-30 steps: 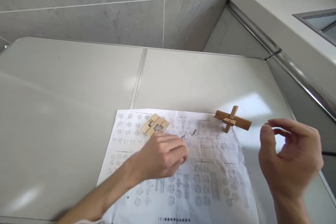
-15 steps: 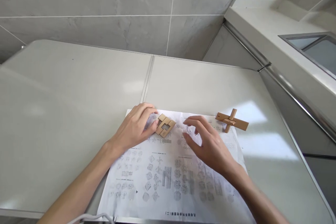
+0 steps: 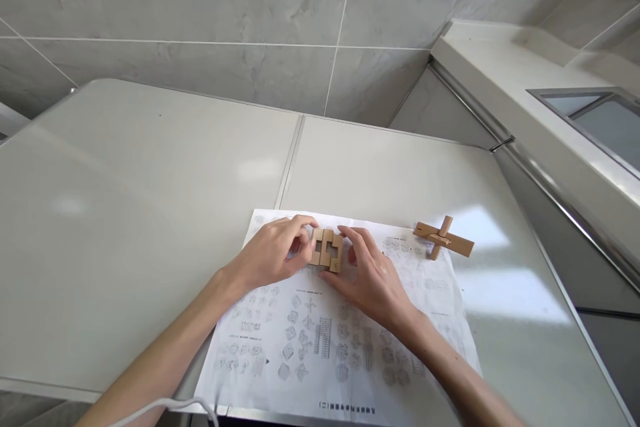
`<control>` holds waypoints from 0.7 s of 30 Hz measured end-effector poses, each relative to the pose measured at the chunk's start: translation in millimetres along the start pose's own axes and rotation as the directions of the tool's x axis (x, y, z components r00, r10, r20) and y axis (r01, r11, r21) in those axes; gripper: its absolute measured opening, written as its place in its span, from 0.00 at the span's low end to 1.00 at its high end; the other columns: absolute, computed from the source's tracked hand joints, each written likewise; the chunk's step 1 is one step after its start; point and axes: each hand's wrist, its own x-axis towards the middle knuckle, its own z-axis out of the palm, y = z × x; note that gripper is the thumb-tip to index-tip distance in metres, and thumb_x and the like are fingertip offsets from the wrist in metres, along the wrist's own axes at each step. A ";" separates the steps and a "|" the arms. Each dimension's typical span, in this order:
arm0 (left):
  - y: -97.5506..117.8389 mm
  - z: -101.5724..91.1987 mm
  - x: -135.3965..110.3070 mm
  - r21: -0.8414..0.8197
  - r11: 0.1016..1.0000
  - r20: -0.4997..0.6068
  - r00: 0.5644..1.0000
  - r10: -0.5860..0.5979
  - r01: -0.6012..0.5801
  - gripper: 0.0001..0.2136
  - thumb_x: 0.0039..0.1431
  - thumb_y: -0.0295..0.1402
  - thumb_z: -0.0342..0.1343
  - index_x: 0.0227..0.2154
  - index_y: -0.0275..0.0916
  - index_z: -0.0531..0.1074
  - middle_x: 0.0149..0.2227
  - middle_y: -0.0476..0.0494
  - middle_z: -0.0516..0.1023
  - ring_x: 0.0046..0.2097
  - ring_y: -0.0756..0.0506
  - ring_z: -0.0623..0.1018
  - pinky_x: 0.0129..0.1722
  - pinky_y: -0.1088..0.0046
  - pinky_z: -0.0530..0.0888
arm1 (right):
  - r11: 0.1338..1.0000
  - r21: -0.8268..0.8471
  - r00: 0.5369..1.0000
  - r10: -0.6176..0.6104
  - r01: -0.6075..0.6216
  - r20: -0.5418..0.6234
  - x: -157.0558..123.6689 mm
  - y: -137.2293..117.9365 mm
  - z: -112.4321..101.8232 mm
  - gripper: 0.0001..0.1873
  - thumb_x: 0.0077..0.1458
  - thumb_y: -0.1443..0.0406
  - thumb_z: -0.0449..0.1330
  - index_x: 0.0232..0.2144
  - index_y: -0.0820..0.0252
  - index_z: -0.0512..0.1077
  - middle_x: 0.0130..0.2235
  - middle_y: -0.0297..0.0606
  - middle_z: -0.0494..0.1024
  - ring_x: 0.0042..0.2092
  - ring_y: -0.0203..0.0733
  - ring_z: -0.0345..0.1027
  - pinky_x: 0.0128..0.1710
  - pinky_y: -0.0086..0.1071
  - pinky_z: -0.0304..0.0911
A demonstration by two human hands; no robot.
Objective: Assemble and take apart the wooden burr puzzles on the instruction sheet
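Observation:
Notched wooden puzzle pieces [image 3: 327,250] lie side by side over the printed sheet [image 3: 300,373], with gaps where their cut-outs meet. My left hand [image 3: 275,250] is closed on their left end, thumb and forefinger pinching it. On the other side, my right hand [image 3: 370,273] grips the right end, its thumb along the near edge and its forefinger at the far corner. My fingertips cover parts of both ends. Farther right, a cross of joined wooden pieces [image 3: 457,245] sits at the sheet's corner, apart from my hands.
The sheet, covered with small puzzle diagrams, lies on a glossy white table [image 3: 150,213] with a seam across it. A white cable [image 3: 170,403] hangs at the near edge. Behind stands a grey tiled wall [image 3: 200,7]; to the right, a white counter [image 3: 500,53].
My right hand has moved left onto the puzzle pieces. The pieces have turned to stand more square to me, and my left hand has shifted slightly right with them.

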 end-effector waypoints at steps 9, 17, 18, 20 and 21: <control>-3.7 -3.0 2.4 0.060 0.997 0.075 0.996 0.044 -0.048 0.28 0.56 0.48 0.72 0.56 0.44 0.73 0.49 0.42 0.78 0.51 0.37 0.77 0.56 0.56 0.73 | 0.960 0.279 0.998 -0.048 0.032 0.051 13.3 16.8 -22.0 0.27 0.59 0.55 0.72 0.57 0.48 0.69 0.56 0.43 0.75 0.42 0.47 0.75 0.39 0.43 0.77; 7.9 -12.8 -1.4 -0.322 0.931 0.134 0.981 -0.138 0.175 0.29 0.56 0.44 0.72 0.58 0.49 0.70 0.41 0.49 0.79 0.42 0.44 0.78 0.43 0.67 0.74 | 0.474 0.876 0.986 -0.083 -0.087 0.142 20.2 24.5 -6.0 0.32 0.59 0.59 0.75 0.60 0.43 0.66 0.66 0.43 0.68 0.47 0.45 0.77 0.42 0.41 0.77; 9.9 -12.1 -1.4 -0.363 0.915 0.136 0.981 -0.136 0.176 0.30 0.56 0.42 0.72 0.59 0.48 0.69 0.40 0.50 0.79 0.41 0.44 0.78 0.44 0.67 0.75 | 0.420 0.904 0.986 -0.100 -0.078 0.132 20.6 25.1 -4.5 0.32 0.59 0.59 0.75 0.60 0.43 0.66 0.67 0.44 0.66 0.48 0.46 0.77 0.44 0.41 0.78; 13.0 -8.7 -1.6 -0.438 0.884 0.128 0.985 -0.117 0.161 0.30 0.56 0.38 0.72 0.60 0.47 0.67 0.40 0.50 0.80 0.40 0.45 0.79 0.46 0.65 0.76 | 0.365 0.928 0.985 -0.120 -0.074 0.126 21.0 26.2 -3.1 0.32 0.59 0.60 0.75 0.60 0.43 0.67 0.67 0.44 0.65 0.50 0.47 0.77 0.47 0.44 0.78; 14.1 -6.2 -1.8 -0.467 0.872 0.117 0.988 -0.104 0.147 0.30 0.57 0.36 0.71 0.60 0.47 0.66 0.40 0.50 0.80 0.41 0.45 0.80 0.48 0.64 0.76 | 0.354 0.932 0.984 -0.127 -0.077 0.129 20.9 26.7 -2.9 0.32 0.59 0.59 0.75 0.60 0.43 0.67 0.67 0.44 0.65 0.51 0.48 0.78 0.48 0.45 0.78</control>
